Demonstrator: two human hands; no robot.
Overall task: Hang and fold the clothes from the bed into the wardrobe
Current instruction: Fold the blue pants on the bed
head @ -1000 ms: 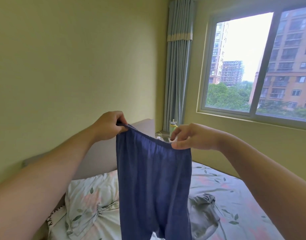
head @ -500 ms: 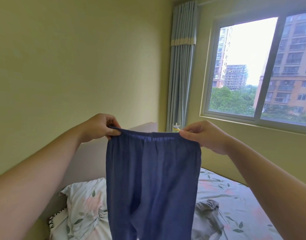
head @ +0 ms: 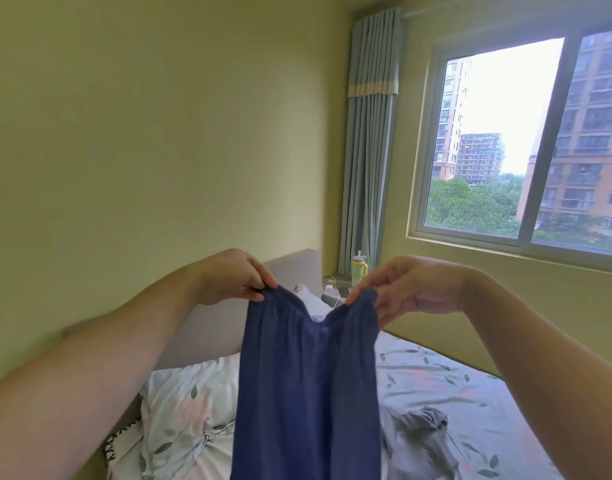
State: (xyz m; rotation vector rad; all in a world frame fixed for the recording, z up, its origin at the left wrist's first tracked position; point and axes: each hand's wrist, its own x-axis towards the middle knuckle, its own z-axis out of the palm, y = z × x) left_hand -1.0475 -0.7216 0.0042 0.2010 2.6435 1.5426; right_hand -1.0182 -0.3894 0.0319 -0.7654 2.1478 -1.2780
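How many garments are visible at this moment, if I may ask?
2. The blue trousers hang pinched by the left hand and right hand; a grey garment lies crumpled on the bed. The trousers may hide more.

You are looking through a single wide-angle camera riding on your head, and it is facing forward and slightly down across the bed (head: 453, 386) toward the headboard (head: 290, 268) and the corner where the curtain (head: 370, 150) is hanging. It is sitting close to your arms: both forearms are entering from the bottom corners, and your left hand (head: 228, 277) and right hand (head: 408, 289) are holding the blue trousers (head: 308, 375) up near mid-frame, right before the lens. The window (head: 526, 133) is filling the upper right, while the yellow wall (head: 142, 133) is taking up the left half.
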